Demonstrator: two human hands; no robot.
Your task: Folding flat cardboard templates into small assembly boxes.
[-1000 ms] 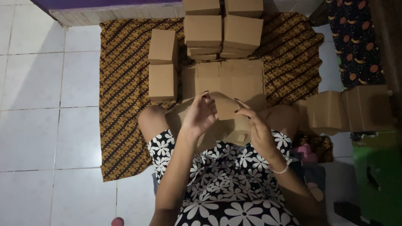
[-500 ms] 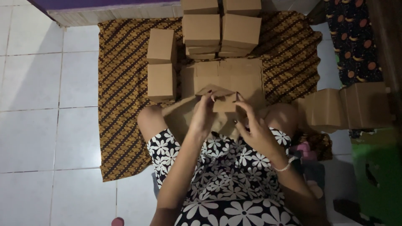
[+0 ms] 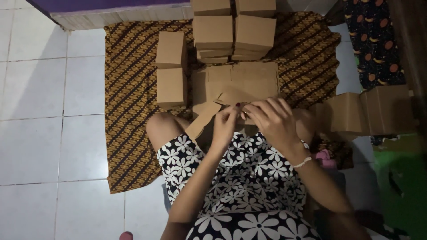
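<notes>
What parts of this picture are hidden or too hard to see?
Head view, the only one:
- The cardboard piece being folded: its middle is covered by the left hand and right hand.
- The top boxes: cut off by the upper edge.
- The flat cardboard sheets: how many cannot be told; stacked boxes overlap them.
- The dark right corner: too dim to tell what lies there.
</notes>
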